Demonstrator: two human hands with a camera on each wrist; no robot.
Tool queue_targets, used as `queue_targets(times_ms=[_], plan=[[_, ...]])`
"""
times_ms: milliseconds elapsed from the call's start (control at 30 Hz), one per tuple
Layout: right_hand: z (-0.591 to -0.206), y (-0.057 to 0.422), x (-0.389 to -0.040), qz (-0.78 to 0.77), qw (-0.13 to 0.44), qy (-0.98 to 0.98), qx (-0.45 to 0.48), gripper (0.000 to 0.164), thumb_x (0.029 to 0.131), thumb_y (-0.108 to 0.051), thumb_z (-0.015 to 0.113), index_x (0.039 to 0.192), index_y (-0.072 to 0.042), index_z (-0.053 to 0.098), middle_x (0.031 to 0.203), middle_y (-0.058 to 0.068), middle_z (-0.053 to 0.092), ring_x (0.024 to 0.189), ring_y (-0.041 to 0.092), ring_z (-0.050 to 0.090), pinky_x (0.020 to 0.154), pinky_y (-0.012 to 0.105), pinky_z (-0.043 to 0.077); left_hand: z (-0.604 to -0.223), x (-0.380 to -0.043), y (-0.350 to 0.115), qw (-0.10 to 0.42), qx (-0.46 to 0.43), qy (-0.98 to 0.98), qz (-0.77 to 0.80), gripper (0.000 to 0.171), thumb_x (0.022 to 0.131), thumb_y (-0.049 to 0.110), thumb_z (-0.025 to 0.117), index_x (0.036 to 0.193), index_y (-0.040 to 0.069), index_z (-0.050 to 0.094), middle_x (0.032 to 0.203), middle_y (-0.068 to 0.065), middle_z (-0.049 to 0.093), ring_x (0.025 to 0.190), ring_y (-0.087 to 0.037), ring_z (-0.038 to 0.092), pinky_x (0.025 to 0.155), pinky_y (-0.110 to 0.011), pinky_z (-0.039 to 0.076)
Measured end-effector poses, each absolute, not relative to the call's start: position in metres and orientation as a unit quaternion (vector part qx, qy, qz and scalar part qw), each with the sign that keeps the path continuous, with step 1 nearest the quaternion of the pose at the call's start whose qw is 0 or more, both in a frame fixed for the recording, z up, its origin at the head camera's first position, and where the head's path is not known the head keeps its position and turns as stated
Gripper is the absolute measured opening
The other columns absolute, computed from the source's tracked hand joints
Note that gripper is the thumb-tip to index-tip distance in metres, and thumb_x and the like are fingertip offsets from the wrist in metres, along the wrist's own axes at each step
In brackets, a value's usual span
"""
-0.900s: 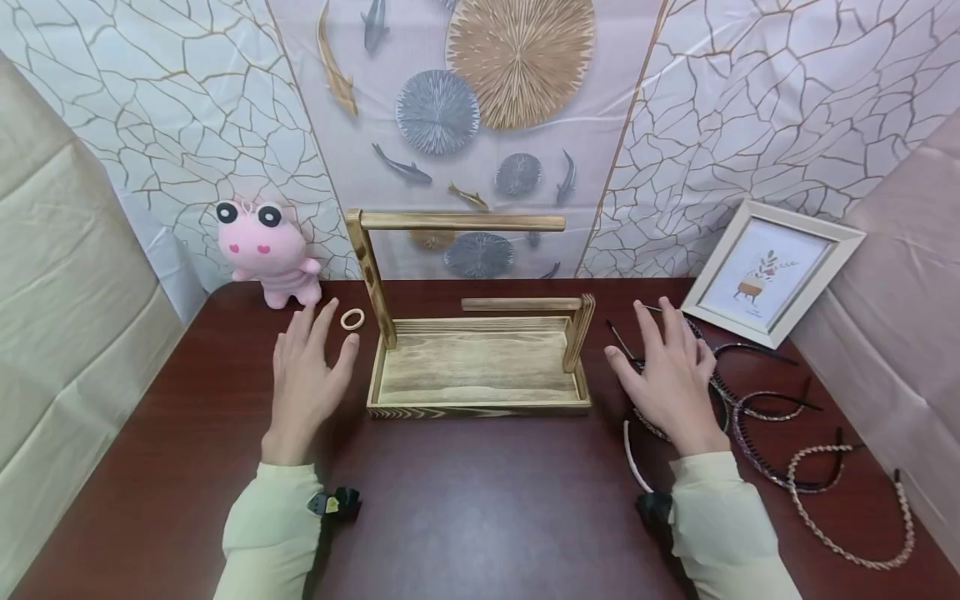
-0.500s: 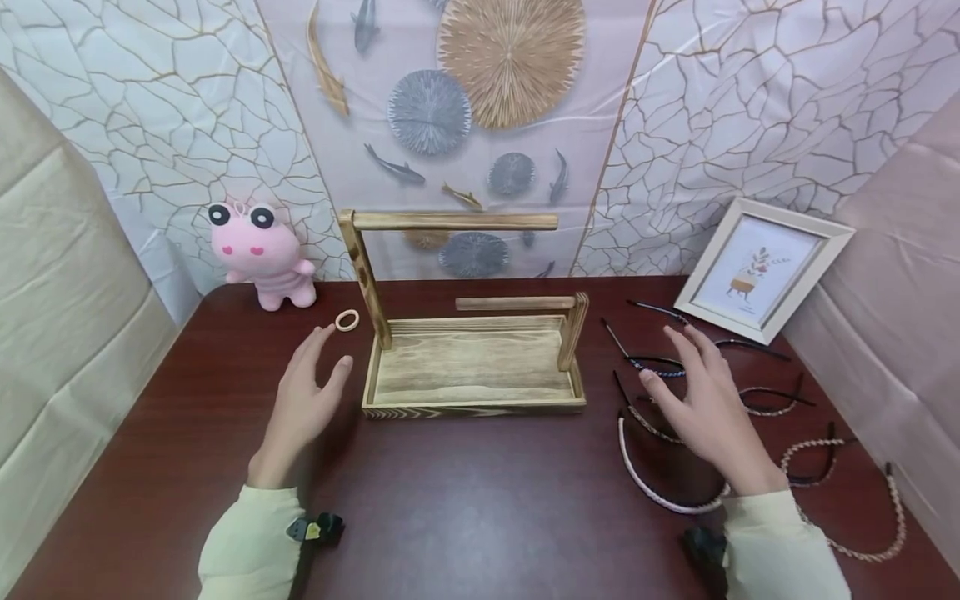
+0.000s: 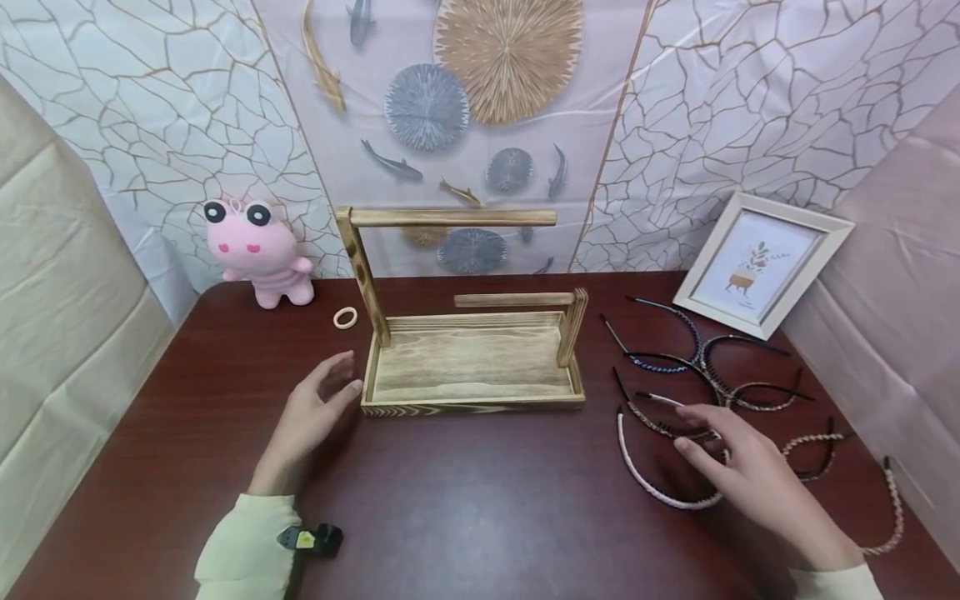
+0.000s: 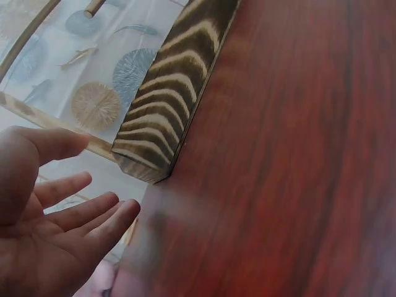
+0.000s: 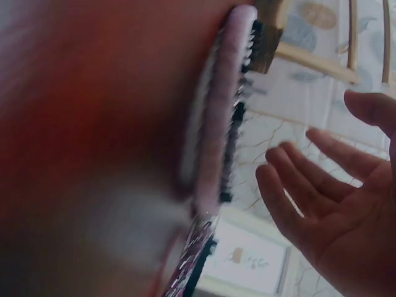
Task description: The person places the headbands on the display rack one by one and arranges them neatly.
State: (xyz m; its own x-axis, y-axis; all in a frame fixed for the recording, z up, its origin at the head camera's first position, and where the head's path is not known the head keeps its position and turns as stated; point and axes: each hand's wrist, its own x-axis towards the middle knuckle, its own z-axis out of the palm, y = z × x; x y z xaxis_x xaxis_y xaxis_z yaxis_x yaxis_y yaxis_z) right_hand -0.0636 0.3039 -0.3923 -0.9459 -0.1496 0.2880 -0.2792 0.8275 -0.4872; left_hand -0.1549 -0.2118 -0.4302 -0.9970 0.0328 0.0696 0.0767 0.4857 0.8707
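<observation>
My left hand (image 3: 311, 412) is beside the front left corner of the wooden stand (image 3: 465, 362), a shallow tray with one tall and one low horizontal bar. Its fingers are relaxed and hold nothing; the left wrist view shows the gap to the tray's dark-grained end (image 4: 164, 99). My right hand (image 3: 742, 458) hovers over several headbands at the right, fingers relaxed, thumb apart. It overlaps a white headband (image 3: 629, 461), whose right part it hides. In the right wrist view a pale pink, toothed headband (image 5: 218, 124) stands near the bare fingers.
Behind the right hand lie a blue beaded headband (image 3: 660, 367) and other dark ones. A gold braided headband (image 3: 898, 508) lies far right. A picture frame (image 3: 688, 292) leans at the back right. A pink plush toy (image 3: 258, 250) and a wooden ring (image 3: 345, 318) are back left.
My right hand has moved right and toward me, down over the white headband, uncovering the headbands behind. My left hand has drawn back from near the ring to the tray's corner.
</observation>
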Motion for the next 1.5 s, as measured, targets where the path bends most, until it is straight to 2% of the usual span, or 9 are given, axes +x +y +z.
queue_targets(times_ms=[133, 200, 400, 633, 733, 867, 1067, 1233, 1500], plan=[[-0.401, 0.314, -0.056, 0.269, 0.112, -0.949, 0.122, 0.035, 0.083, -0.011, 0.079, 0.116, -0.011, 0.068, 0.109, 0.007, 0.068, 0.076, -0.007, 0.056, 0.060, 0.022, 0.047, -0.435, -0.156, -0.212, 0.003, -0.035, -0.849, -0.527, 0.050, 0.097, 0.017, 0.065, 0.142, 0.003, 0.050, 0.138, -0.019, 0.057, 0.125, -0.031, 0.057, 0.091, -0.017, 0.046], [-0.405, 0.318, -0.054, 0.274, 0.116, -0.945, 0.136, 0.035, 0.080, -0.008, 0.081, 0.112, -0.012, 0.069, 0.105, 0.003, 0.069, 0.075, -0.005, 0.054, 0.058, 0.020, 0.043, -0.436, -0.157, -0.211, -0.005, -0.036, -0.841, -0.540, 0.047, 0.096, 0.015, 0.066, 0.139, 0.002, 0.053, 0.135, -0.019, 0.060, 0.123, -0.031, 0.058, 0.086, -0.011, 0.046], [-0.416, 0.328, -0.049, 0.294, 0.120, -0.929, 0.190, 0.043, 0.070, 0.001, 0.085, 0.108, -0.013, 0.069, 0.103, -0.013, 0.065, 0.077, 0.000, 0.052, 0.064, 0.013, 0.039, -0.440, -0.157, -0.208, -0.013, -0.041, -0.825, -0.564, 0.044, 0.094, 0.009, 0.067, 0.136, -0.001, 0.055, 0.130, -0.023, 0.061, 0.122, -0.035, 0.059, 0.084, -0.012, 0.049], [-0.424, 0.333, -0.046, 0.292, 0.137, -0.911, 0.256, 0.056, 0.057, 0.012, 0.085, 0.106, -0.011, 0.069, 0.108, -0.012, 0.063, 0.081, -0.001, 0.053, 0.072, 0.009, 0.038, -0.442, -0.156, -0.209, -0.017, -0.028, -0.818, -0.574, 0.045, 0.094, 0.011, 0.068, 0.136, 0.001, 0.056, 0.133, -0.021, 0.060, 0.122, -0.033, 0.058, 0.084, -0.013, 0.049], [-0.426, 0.335, -0.046, 0.290, 0.152, -0.904, 0.274, 0.059, 0.053, 0.015, 0.084, 0.104, -0.010, 0.070, 0.113, -0.014, 0.062, 0.097, -0.007, 0.055, 0.082, 0.004, 0.036, -0.443, -0.156, -0.209, -0.017, -0.027, -0.818, -0.574, 0.045, 0.094, 0.012, 0.068, 0.136, 0.001, 0.056, 0.133, -0.020, 0.061, 0.122, -0.032, 0.059, 0.084, -0.014, 0.049], [-0.426, 0.340, -0.046, 0.290, 0.164, -0.901, 0.278, 0.060, 0.050, 0.017, 0.083, 0.103, -0.009, 0.070, 0.118, -0.018, 0.061, 0.119, -0.017, 0.044, 0.095, 0.001, 0.028, -0.445, -0.157, -0.209, -0.014, -0.027, -0.816, -0.578, 0.045, 0.094, 0.012, 0.069, 0.136, 0.001, 0.057, 0.132, -0.019, 0.061, 0.122, -0.032, 0.059, 0.084, -0.014, 0.050], [-0.429, 0.348, -0.046, 0.281, 0.162, -0.902, 0.285, 0.060, 0.049, 0.017, 0.082, 0.101, -0.009, 0.070, 0.128, -0.024, 0.054, 0.125, -0.017, 0.038, 0.099, 0.001, 0.025, -0.445, -0.158, -0.208, -0.013, -0.030, -0.812, -0.582, 0.045, 0.094, 0.011, 0.069, 0.135, 0.001, 0.057, 0.132, -0.020, 0.061, 0.122, -0.032, 0.059, 0.085, -0.014, 0.049], [-0.432, 0.350, -0.049, 0.265, 0.169, -0.900, 0.301, 0.057, 0.049, 0.018, 0.080, 0.097, -0.010, 0.070, 0.131, -0.021, 0.054, 0.128, -0.017, 0.034, 0.100, 0.002, 0.022, -0.445, -0.158, -0.207, -0.012, -0.030, -0.812, -0.583, 0.044, 0.094, 0.010, 0.068, 0.135, 0.000, 0.057, 0.132, -0.020, 0.061, 0.122, -0.032, 0.059, 0.084, -0.014, 0.049], [-0.434, 0.353, -0.050, 0.231, 0.182, -0.908, 0.298, 0.052, 0.048, 0.018, 0.079, 0.086, -0.016, 0.071, 0.110, 0.000, 0.064, 0.118, -0.016, 0.039, 0.096, 0.001, 0.024, -0.447, -0.160, -0.206, -0.012, -0.027, -0.816, -0.577, 0.044, 0.094, 0.013, 0.069, 0.135, 0.002, 0.057, 0.131, -0.019, 0.062, 0.121, -0.031, 0.059, 0.084, -0.014, 0.049]])
